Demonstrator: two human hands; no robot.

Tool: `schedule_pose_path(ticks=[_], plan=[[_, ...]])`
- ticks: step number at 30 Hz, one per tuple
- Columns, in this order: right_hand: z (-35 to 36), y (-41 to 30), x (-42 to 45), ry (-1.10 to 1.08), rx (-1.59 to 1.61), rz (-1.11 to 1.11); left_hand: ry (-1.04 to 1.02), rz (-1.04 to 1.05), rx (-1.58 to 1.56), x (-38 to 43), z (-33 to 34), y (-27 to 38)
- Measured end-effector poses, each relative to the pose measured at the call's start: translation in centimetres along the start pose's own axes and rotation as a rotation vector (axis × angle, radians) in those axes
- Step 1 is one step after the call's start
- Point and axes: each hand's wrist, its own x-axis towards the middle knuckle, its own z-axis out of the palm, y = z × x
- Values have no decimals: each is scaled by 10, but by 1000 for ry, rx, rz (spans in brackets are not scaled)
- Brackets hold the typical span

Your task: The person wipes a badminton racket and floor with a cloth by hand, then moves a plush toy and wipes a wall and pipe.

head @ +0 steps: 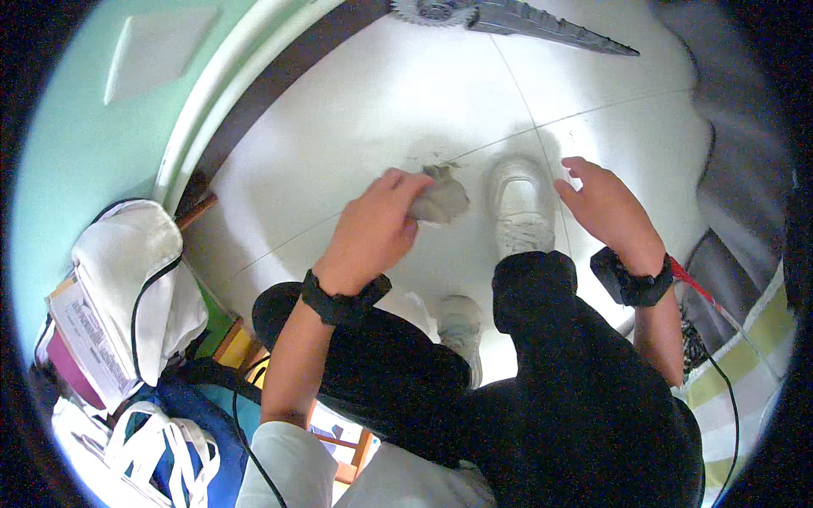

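Observation:
My left hand [375, 228] grips a crumpled light-grey wad [441, 198], either cloth or tissue, low over the pale tiled floor [330, 165]. The wad is blurred, and a darker clump [438, 170] shows at its far edge. Dark specks lie on the tiles just beyond it. My right hand [606, 200] hovers to the right of a white laced sneaker [521, 203], thumb and fingers apart, with nothing between them. Both wrists wear black bands. A second white shoe [460, 324] shows partly below my dark trouser legs [546, 355].
A grey toothed wheel with a tapering blade-like piece [552, 28] lies at the far edge. Grey fabric [737, 140] and a striped cloth [756, 343] border the right. On the left stand a white bag [136, 267], printed papers [92, 343] and a blue bag [216, 438]. Cables hang on both sides.

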Motion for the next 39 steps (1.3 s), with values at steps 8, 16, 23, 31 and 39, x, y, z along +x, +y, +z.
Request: schedule_pose_path(ticks=[8, 16, 23, 31, 39], plan=[[11, 23, 11, 24, 98, 29, 565, 88, 291, 74, -37, -94], [10, 37, 1, 6, 166, 86, 433, -53, 468, 132, -36, -126], [24, 42, 5, 36, 257, 24, 280, -40, 395, 78, 44, -72], [12, 18, 14, 99, 250, -13, -272, -40, -45, -15, 129, -36], [7, 27, 10, 118, 259, 63, 239, 29, 142, 82, -6, -47]])
